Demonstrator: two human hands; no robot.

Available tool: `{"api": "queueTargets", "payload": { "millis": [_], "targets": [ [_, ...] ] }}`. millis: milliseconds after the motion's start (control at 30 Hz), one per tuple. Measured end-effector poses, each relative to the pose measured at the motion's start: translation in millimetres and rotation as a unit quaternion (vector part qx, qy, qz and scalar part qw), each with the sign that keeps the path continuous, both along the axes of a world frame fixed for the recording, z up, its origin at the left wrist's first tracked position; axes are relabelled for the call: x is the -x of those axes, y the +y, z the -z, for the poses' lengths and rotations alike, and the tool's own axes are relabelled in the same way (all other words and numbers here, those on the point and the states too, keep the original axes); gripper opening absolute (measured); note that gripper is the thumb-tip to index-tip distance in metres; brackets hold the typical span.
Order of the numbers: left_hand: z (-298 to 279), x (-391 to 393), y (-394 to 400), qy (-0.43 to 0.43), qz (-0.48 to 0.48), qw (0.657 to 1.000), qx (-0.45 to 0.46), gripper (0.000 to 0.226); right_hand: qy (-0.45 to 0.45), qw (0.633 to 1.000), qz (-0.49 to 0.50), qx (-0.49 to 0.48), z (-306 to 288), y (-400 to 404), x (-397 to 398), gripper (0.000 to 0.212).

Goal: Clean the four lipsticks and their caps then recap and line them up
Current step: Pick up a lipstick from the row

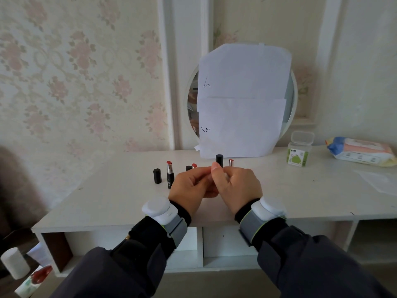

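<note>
1 head-worn view, forward and down, close over the desk (300,190).

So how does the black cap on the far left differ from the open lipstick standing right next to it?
The black cap is short and all black, with a closed top; the open lipstick stands taller. The lipstick has a silver middle section and an exposed red tip, while the cap shows neither. The lipstick's black base carries pale markings; the cap looks plain. Both stand upright on the white table, side by side and apart.

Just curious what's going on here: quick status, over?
Left hand and right hand pinch something small together, hidden by fingers. Three uncapped lipsticks and loose caps stand on the desk. Nothing blocking.
</note>
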State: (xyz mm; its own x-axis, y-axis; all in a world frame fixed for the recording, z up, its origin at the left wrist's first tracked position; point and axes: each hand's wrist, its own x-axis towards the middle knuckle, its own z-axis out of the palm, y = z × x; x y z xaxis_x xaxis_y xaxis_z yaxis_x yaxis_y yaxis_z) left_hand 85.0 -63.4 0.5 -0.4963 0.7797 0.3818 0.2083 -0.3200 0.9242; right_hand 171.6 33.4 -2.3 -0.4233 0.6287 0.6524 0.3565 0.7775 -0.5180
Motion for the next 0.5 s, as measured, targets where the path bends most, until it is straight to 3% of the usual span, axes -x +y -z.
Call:
{"api": "queueTargets", "payload": {
  "millis": [333, 500],
  "targets": [
    [1.5, 1.8, 1.9, 0.002, -0.011, 1.000, -0.005, 0.019, -0.013, 1.000, 0.019, -0.001, -0.4, 0.5, 0.4, 0.066],
    [1.3, 2.9, 1.5, -0.002, -0.010, 1.000, -0.006, 0.021, 0.002, 1.000, 0.030, -0.001, 0.4, -1.2, -1.3, 0.077]
  ]
}}
